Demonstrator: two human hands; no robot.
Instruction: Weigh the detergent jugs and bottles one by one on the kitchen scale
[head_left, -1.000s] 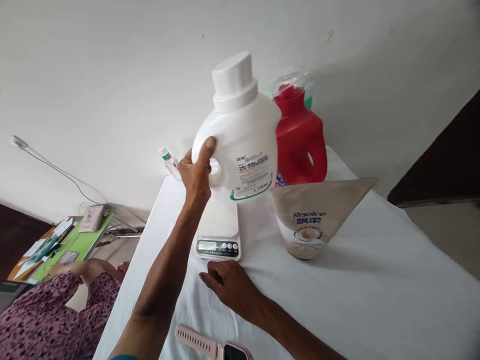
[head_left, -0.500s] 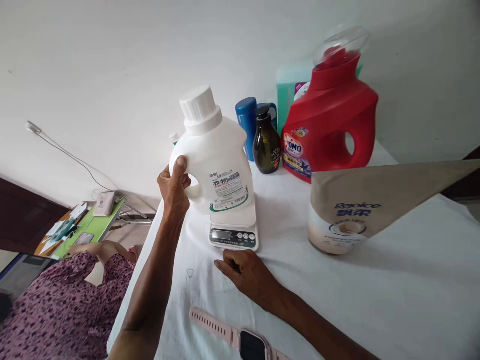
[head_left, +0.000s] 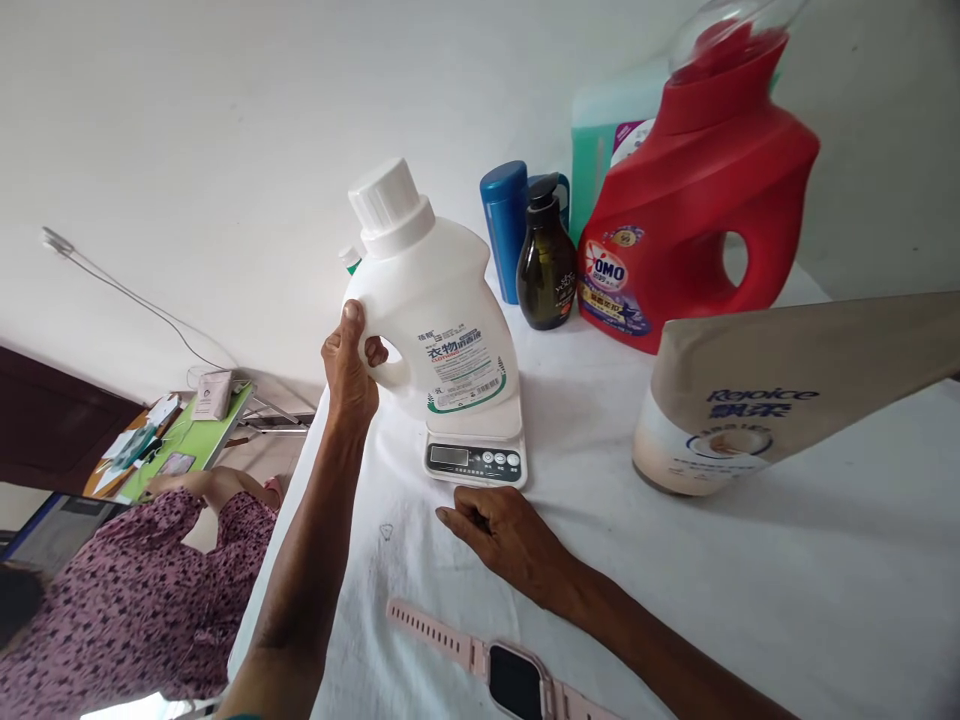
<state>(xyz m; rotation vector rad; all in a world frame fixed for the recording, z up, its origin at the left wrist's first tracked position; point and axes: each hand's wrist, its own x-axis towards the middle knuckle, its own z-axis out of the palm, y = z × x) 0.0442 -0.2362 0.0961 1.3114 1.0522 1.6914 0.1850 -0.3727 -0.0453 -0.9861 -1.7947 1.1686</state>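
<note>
A large white jug of clothing disinfectant (head_left: 435,290) with a ribbed cap stands over the digital kitchen scale (head_left: 476,458), leaning slightly left. My left hand (head_left: 351,365) grips the jug's handle, thumb on the outside and fingertips showing through the handle hole. Whether the jug's base rests fully on the scale plate is hard to tell. Just in front of the scale's button panel, my right hand (head_left: 506,535) lies on the white cloth, its fingers curled in and thumb pointing left, with nothing visible in it. Nearer me lies a pink-strapped smartwatch (head_left: 517,680).
Behind the scale stand a blue bottle (head_left: 506,230), a dark pump bottle (head_left: 547,260) and a red OMO detergent jug (head_left: 697,200). A beige Rejoice pouch (head_left: 712,400) stands at right. Left, a person in a patterned pink dress (head_left: 150,590) sits by a green table (head_left: 184,450).
The view has shifted a little, moving the bottles at the back to the right in the picture. The jug leans slightly more to the left. My left hand keeps its grip; my right hand looks unchanged.
</note>
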